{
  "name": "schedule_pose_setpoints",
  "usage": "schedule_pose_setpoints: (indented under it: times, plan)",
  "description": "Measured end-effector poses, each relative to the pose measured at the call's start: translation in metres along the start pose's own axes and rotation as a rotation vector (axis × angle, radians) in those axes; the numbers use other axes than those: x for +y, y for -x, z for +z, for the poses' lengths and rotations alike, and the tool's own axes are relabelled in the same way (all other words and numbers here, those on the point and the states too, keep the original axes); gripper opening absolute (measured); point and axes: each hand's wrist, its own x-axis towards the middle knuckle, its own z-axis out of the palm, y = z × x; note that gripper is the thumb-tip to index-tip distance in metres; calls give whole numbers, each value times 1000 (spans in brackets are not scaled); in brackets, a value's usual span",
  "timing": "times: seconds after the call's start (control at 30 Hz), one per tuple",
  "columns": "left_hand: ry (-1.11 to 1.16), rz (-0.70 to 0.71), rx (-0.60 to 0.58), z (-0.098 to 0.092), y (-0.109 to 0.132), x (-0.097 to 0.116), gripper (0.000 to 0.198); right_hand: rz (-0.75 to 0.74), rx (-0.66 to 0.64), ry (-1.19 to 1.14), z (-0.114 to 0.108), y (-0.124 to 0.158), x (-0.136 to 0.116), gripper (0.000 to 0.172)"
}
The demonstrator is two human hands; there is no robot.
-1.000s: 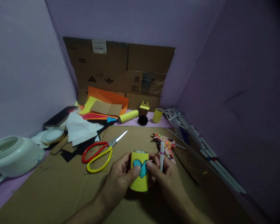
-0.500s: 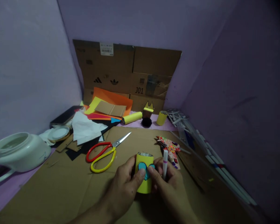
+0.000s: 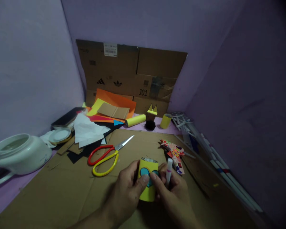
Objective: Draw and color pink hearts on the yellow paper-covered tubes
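Near the front of the cardboard sheet, a yellow paper-covered tube (image 3: 147, 194) is held upright between both hands. A blue paper cutout (image 3: 145, 172) with rounded lobes lies against its front. My left hand (image 3: 128, 186) wraps the tube's left side, its thumb on the cutout. My right hand (image 3: 173, 187) grips the right side, thumb pressing the cutout's other lobe. A white marker (image 3: 169, 171) with a pink band also sits upright in my right hand, between the fingers. The fingers behind the tube are hidden.
Scissors (image 3: 109, 156) with red and yellow handles lie open to the left. A white ceramic pot (image 3: 30, 156) stands far left. Coloured papers (image 3: 116, 100) and a yellow roll (image 3: 135, 120) lie behind. A patterned pouch (image 3: 175, 154) and white sticks (image 3: 231, 178) are right.
The tube has shifted slightly down in view, with both hands still around it. More of the cutout's left lobe shows above my left thumb.
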Motion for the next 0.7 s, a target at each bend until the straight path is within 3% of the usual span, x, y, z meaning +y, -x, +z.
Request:
schedule_pose_setpoints:
  times: [0.37,0.7]
  plan:
    - [-10,-15,12,1,0,4,30,22,-36,-48,-1,1,-9,35]
    - [-84,-3,31,-3,-1,-5,28,18,-35,-67,2,-1,-6,37]
